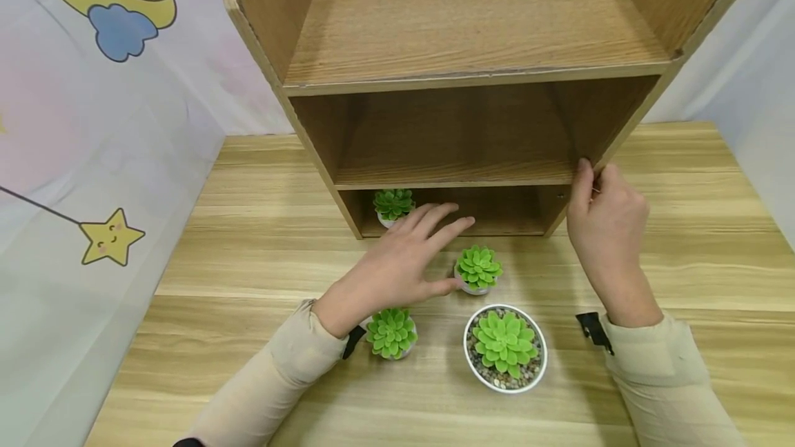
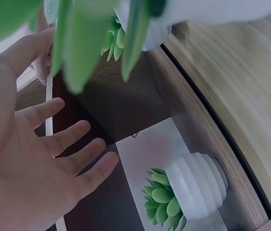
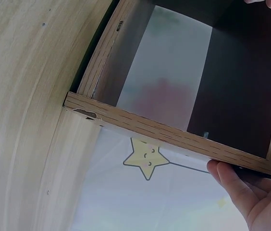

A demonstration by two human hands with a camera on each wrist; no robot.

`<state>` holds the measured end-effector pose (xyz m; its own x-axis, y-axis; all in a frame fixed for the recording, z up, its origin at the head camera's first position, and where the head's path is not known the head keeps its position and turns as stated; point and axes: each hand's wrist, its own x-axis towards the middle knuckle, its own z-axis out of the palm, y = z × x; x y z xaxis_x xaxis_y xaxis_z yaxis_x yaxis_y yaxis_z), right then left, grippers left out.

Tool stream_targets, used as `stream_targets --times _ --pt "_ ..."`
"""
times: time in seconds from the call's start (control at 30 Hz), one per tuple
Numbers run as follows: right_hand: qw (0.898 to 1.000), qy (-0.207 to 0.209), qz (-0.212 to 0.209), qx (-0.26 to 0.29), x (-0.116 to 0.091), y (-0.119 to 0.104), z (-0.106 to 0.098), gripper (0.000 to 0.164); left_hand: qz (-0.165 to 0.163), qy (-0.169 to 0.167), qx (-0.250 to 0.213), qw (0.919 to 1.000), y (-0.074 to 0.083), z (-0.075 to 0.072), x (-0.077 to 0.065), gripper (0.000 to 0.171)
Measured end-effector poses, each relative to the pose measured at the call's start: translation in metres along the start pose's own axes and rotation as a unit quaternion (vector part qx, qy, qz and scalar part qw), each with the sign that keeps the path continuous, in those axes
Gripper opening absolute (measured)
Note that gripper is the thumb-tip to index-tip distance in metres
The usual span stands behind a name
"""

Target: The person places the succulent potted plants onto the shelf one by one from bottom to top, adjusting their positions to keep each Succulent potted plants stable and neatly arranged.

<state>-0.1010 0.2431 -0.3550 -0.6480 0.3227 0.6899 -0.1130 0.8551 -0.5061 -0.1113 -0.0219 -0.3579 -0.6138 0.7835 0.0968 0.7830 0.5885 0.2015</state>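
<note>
My left hand (image 1: 400, 264) reaches over the table with fingers spread, in front of the bottom compartment of a wooden shelf (image 1: 478, 80). A small potted succulent (image 1: 479, 267) is beside its thumb tip; contact cannot be made out. Inside that compartment, at the left, stands another small succulent (image 1: 393, 204) in a white ribbed pot (image 2: 198, 187). Under my left wrist is a third small succulent (image 1: 390, 334). With thumb and fingers on either side of the panel, my right hand (image 1: 609, 233) grips the shelf's right side near the middle board.
A larger succulent (image 1: 505, 343) in a round white pot with pebbles stands near the front of the wood-grain table (image 1: 242, 240). Behind and to the sides hangs a pale cloth (image 1: 74, 136) with star, cloud and moon prints. The shelf's upper boards overhang the bottom compartment.
</note>
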Motion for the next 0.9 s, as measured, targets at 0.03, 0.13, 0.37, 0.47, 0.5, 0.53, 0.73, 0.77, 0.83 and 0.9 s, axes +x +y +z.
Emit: stream_targets --times 0.03,0.13,0.37,0.47,0.5,0.53,0.73,0.77,0.83,0.9 --pt "1.0 0.001 0.003 0.002 -0.0001 0.0 0.0001 0.036 0.005 -0.001 0.001 1.0 0.0002 -0.0002 0.0003 0.086" --pt "1.0 0.0 -0.002 -0.001 0.0003 0.0007 -0.0001 0.036 0.017 0.0 0.006 0.9998 0.0004 -0.0006 0.0008 0.085" --pt "1.0 0.0 0.01 0.001 0.0005 0.0005 0.0006 0.037 0.036 -0.016 0.003 0.9992 0.0004 0.0005 0.0021 0.085" --pt "1.0 -0.001 0.011 0.002 0.0003 0.0001 0.0004 0.037 0.045 -0.03 -0.001 0.9985 0.0008 0.0013 0.0032 0.084" --pt "1.0 0.0 0.01 0.002 0.0003 0.0002 0.0004 0.037 0.048 -0.033 0.0 0.9983 0.0009 0.0015 0.0035 0.084" --pt "1.0 0.0 0.01 0.003 0.0003 0.0004 0.0004 0.037 0.05 -0.037 0.001 0.998 0.001 0.0017 0.0039 0.084" --pt "1.0 0.0 -0.001 0.0 0.0007 0.0014 0.0002 0.037 0.066 -0.051 0.01 0.9965 0.0006 0.001 0.0052 0.085" --pt "1.0 -0.001 0.0 0.0 0.0006 0.0013 0.0002 0.037 0.069 -0.053 0.01 0.9962 0.0004 0.0007 0.0053 0.085" --pt "1.0 0.0 0.007 0.003 0.0004 0.0008 0.0003 0.037 0.075 -0.058 0.01 0.9955 0.0003 0.0004 0.0059 0.084" --pt "1.0 0.0 0.01 0.004 0.0002 0.0003 0.0003 0.037 0.081 -0.061 0.009 0.9948 0.0005 0.0001 0.0064 0.082"
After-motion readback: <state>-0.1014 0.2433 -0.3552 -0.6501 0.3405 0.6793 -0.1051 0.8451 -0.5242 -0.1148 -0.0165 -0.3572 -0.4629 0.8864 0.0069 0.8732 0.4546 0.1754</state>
